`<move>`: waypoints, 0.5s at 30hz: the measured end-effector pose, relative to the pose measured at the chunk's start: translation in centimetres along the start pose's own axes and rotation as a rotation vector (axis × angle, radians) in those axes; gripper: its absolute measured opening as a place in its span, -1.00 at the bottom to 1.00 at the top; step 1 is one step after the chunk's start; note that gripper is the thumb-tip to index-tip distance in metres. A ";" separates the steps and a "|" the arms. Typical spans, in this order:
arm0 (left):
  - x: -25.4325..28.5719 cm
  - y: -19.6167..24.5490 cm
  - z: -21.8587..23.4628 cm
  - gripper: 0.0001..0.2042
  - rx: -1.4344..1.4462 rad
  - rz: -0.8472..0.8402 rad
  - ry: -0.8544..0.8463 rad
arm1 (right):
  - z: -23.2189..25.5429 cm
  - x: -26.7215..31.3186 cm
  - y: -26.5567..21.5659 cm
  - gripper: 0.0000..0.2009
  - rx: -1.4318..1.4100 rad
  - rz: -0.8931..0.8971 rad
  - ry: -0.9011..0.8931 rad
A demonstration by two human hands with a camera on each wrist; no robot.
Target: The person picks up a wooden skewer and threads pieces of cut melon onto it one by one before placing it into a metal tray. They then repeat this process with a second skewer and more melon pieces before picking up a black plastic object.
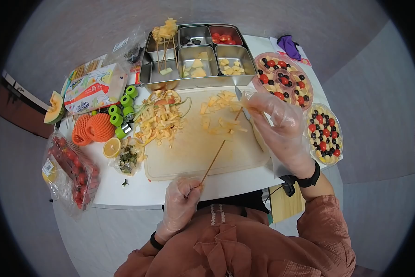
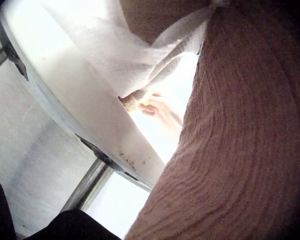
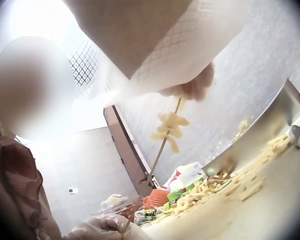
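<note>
My gloved left hand point(image 1: 180, 203) grips the lower end of a wooden skewer point(image 1: 213, 160) near the table's front edge. Pale yellow fruit pieces point(image 3: 171, 127) are threaded along the skewer's upper part in the right wrist view. At its top end, my gloved right hand point(image 1: 283, 127) pinches a pale yellow piece point(image 3: 182, 102), with the fingertips partly hidden by the loose glove. Below the skewer lies a cream cutting board point(image 1: 193, 159) with cut fruit strips point(image 1: 222, 98). A knife point(image 1: 238, 92) on the board is partly covered by my right hand.
Peelings point(image 1: 161, 120) heap on the board's left. Behind stands a steel tray point(image 1: 170, 84) of compartments with fruit and finished skewers point(image 1: 166, 32). Two fruit platters point(image 1: 325, 134) sit right. Left are green cutters point(image 1: 116, 120), a strawberry box point(image 1: 73, 168) and a melon wedge point(image 1: 55, 107).
</note>
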State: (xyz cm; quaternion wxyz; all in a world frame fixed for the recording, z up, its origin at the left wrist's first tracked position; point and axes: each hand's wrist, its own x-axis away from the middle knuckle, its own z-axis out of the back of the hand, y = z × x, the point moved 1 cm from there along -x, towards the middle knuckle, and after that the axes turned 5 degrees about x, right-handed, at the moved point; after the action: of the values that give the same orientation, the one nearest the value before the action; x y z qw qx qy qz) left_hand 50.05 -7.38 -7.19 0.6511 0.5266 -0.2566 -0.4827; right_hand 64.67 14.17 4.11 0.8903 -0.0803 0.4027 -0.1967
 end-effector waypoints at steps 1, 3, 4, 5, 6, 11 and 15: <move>0.0 0.1 0.0 -0.93 0.000 0.000 0.000 | 0.0 0.0 0.0 -0.75 0.002 0.019 0.007; -0.1 0.4 0.0 -0.93 -0.023 -0.022 0.013 | 0.0 0.0 0.0 -0.75 0.004 0.038 0.014; -0.1 0.4 0.0 -0.93 -0.022 -0.021 0.014 | 0.1 0.0 -0.1 -0.74 0.023 0.058 0.015; -0.1 0.4 0.0 -0.93 -0.017 -0.020 0.014 | 0.2 0.0 -0.1 -0.73 0.043 0.077 0.016; -0.1 0.4 0.0 -0.93 -0.011 -0.019 0.013 | 0.2 0.0 -0.1 -0.73 0.043 0.078 0.016; -0.1 0.1 -0.1 -0.93 -0.023 -0.044 0.015 | 0.4 0.2 -0.3 -0.72 0.045 0.060 -0.013; -0.2 0.5 0.0 -0.92 -0.052 -0.068 0.020 | 0.5 0.4 -0.3 -0.72 0.063 0.075 -0.017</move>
State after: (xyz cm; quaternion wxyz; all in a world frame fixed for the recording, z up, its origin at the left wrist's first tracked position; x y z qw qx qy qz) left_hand 50.16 -7.22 -6.73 0.6502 0.5227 -0.2195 -0.5058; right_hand 65.17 13.70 4.26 0.9025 -0.0389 0.3917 -0.1751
